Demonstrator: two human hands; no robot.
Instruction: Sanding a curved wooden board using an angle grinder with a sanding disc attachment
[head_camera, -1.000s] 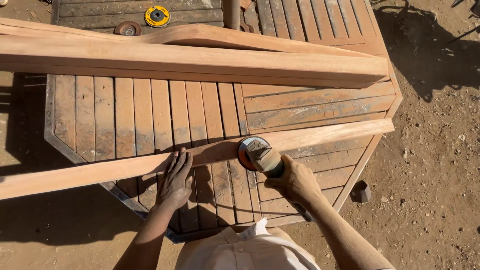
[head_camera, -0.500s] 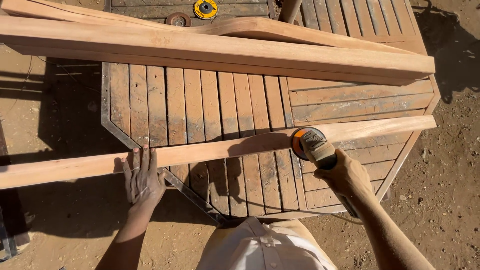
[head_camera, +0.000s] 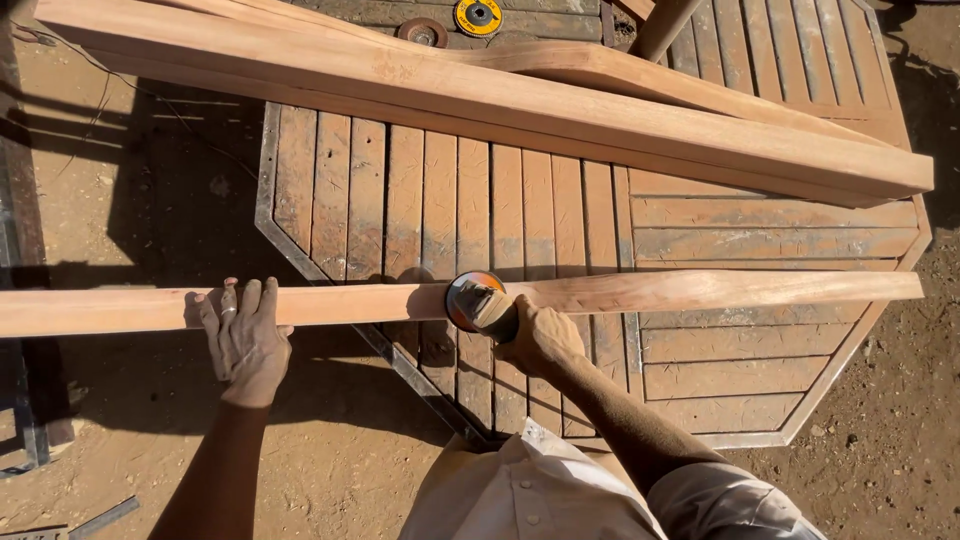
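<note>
A long narrow wooden plank (head_camera: 700, 291) lies across a slatted wooden table (head_camera: 740, 380) and sticks out past its left edge. My left hand (head_camera: 243, 338) lies flat on the overhanging part, fingers spread, pressing it down. My right hand (head_camera: 535, 335) grips a small angle grinder (head_camera: 478, 303) whose round orange sanding disc rests against the plank near its middle.
A thicker wooden beam (head_camera: 480, 95) and a curved wooden piece (head_camera: 640, 75) lie across the table's far side. A yellow disc (head_camera: 479, 15) and a dark disc (head_camera: 422, 33) sit at the far edge. Bare dirt ground (head_camera: 130, 200) surrounds the table; metal bars (head_camera: 30, 400) at left.
The grinder has moved left along the plank, from near its right part toward the middle. My left hand stays pressed on the overhanging end. The camera view has shifted.
</note>
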